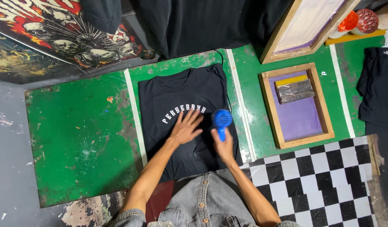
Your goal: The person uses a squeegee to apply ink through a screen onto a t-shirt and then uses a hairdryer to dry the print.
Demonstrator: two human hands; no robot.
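Observation:
A black T-shirt (pixel 169 96) lies flat on the green table (pixel 76 138), with an arc of white printed letters across its chest. My left hand (pixel 185 128) rests flat on the shirt, fingers spread, just below the letters. My right hand (pixel 223 147) grips the handle of a blue hair dryer (pixel 221 119), whose round head sits over the shirt's right side next to the print. A thin black cord runs up along the shirt's right edge.
A wooden printing screen (pixel 315 105) with purple mesh lies to the right, a squeegee (pixel 295 91) on it. A second frame (pixel 305 25) leans at the back. Ink pots (pixel 357 21) sit far right, another black garment (pixel 376 88) beside them, a checkered surface (pixel 320 180) lower right.

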